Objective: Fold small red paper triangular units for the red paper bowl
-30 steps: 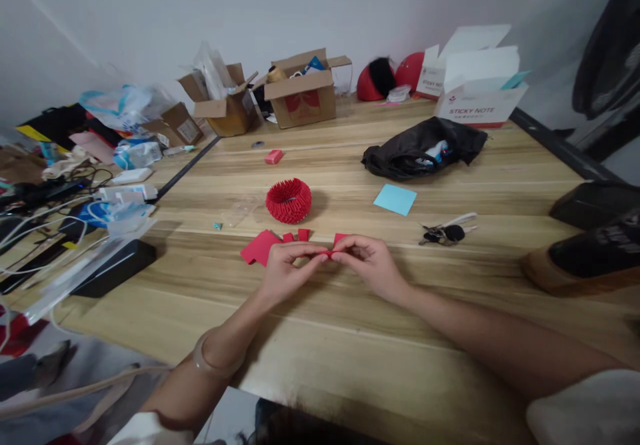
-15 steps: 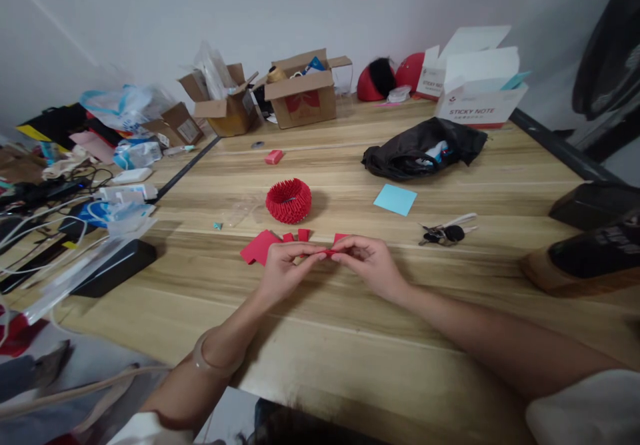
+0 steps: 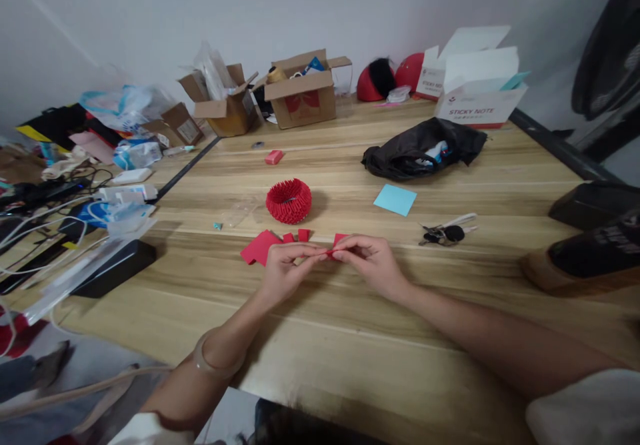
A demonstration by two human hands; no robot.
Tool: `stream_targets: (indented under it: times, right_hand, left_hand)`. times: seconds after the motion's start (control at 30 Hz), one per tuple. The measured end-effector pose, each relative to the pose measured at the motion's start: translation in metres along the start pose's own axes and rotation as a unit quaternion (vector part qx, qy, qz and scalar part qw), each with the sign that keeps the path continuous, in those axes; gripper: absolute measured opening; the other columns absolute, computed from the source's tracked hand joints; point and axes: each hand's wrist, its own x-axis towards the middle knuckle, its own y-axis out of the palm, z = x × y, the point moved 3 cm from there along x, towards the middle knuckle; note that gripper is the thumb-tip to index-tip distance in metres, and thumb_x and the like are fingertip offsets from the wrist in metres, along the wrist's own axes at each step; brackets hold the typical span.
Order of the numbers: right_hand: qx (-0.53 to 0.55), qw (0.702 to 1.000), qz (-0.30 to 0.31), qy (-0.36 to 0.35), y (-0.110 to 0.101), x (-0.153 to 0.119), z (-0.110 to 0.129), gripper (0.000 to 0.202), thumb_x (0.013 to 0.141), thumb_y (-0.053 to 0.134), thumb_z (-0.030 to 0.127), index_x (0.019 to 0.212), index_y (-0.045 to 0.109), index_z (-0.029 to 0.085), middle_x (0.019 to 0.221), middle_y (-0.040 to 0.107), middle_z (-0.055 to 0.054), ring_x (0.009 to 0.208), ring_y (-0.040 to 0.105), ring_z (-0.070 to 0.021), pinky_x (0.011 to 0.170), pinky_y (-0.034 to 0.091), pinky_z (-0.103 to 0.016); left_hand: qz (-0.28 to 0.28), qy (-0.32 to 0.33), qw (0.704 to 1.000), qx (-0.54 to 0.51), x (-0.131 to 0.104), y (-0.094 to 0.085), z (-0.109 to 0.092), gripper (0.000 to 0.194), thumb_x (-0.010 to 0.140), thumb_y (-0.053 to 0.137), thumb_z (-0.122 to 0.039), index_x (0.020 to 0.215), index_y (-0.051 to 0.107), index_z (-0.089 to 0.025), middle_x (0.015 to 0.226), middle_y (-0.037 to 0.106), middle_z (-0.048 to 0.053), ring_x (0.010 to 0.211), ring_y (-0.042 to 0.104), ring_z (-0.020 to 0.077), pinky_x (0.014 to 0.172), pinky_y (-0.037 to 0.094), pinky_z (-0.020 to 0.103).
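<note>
One left hand (image 3: 285,270) and one right hand (image 3: 373,265) are pinching one small, folded red paper piece (image 3: 331,253) between them, just above the pale wood-grain counter (image 3: 320,338); the fingers (image 3: 296,249) of both are pressing together narrowly. Beyond the left hand, a flat stack of red paper (image 3: 259,247) is lying beside two small red paper pieces (image 3: 303,235). One red paper square (image 3: 341,237) is showing partly behind the right hand. Farther back, one round, spiky red folded-paper bowl (image 3: 289,214) is standing upright. To its right, one light-blue paper sheet (image 3: 395,199) and one bunch of keys (image 3: 444,233) are resting, well apart from the bowl.
</note>
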Motion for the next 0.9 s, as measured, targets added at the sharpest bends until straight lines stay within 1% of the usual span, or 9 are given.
stream_targets:
  times: [0.3, 0.53, 0.73, 0.83, 0.9]
  right_hand:
    - [-0.011, 1.0, 0.012, -0.018, -0.001, 0.0, 0.007, 0.011, 0.078, 0.071, 0.028, 0.072, 0.07, 0.019, 0.074, 0.069, -0.004, 0.07, 0.061, -0.0144, 0.064, 0.047, -0.026]
    - [-0.007, 0.999, 0.011, 0.035, 0.0, 0.001, -0.002, 0.013, 0.072, 0.075, 0.03, 0.074, 0.072, 0.018, 0.071, 0.069, -0.003, 0.066, 0.059, -0.0145, 0.061, 0.046, -0.027]
    - [-0.014, 0.999, 0.008, 0.033, -0.001, 0.003, -0.001, 0.011, 0.07, 0.075, 0.027, 0.068, 0.071, 0.018, 0.065, 0.068, -0.003, 0.062, 0.058, -0.014, 0.059, 0.044, -0.027]
    - [-0.007, 0.999, 0.019, 0.046, 0.0, 0.003, -0.003, 0.011, 0.07, 0.075, 0.027, 0.069, 0.07, 0.017, 0.067, 0.068, -0.003, 0.062, 0.059, -0.0138, 0.061, 0.045, -0.027]
    - [-0.025, 0.998, 0.028, 0.045, 0.0, 0.003, -0.003, 0.011, 0.07, 0.075, 0.027, 0.069, 0.07, 0.017, 0.067, 0.068, -0.003, 0.061, 0.058, -0.0134, 0.059, 0.045, -0.027]
  left_hand:
    - [0.0, 0.014, 1.0, 0.001, 0.0, -0.001, -0.002, 0.007, 0.073, 0.076, -0.02, 0.079, 0.078, -0.023, 0.081, 0.077, 0.007, 0.073, 0.073, 0.0181, 0.067, 0.059, 0.028]
    - [-0.01, -0.002, 1.0, 0.0, 0.0, 0.001, 0.0, 0.005, 0.074, 0.075, -0.021, 0.079, 0.078, -0.022, 0.082, 0.077, 0.007, 0.072, 0.072, 0.0181, 0.068, 0.059, 0.029]
    - [-0.011, -0.001, 1.0, 0.005, -0.001, 0.001, 0.002, 0.008, 0.074, 0.075, -0.017, 0.079, 0.078, -0.023, 0.079, 0.077, 0.006, 0.07, 0.072, 0.0165, 0.067, 0.059, 0.026]
    - [-0.011, -0.002, 1.0, 0.005, -0.001, 0.001, 0.005, 0.008, 0.075, 0.074, -0.018, 0.08, 0.078, -0.023, 0.079, 0.077, 0.005, 0.07, 0.072, 0.016, 0.065, 0.058, 0.025]
    - [-0.011, -0.006, 1.0, 0.011, -0.001, 0.0, 0.007, 0.007, 0.076, 0.074, -0.02, 0.08, 0.078, -0.023, 0.08, 0.077, 0.006, 0.07, 0.072, 0.0165, 0.065, 0.058, 0.025]
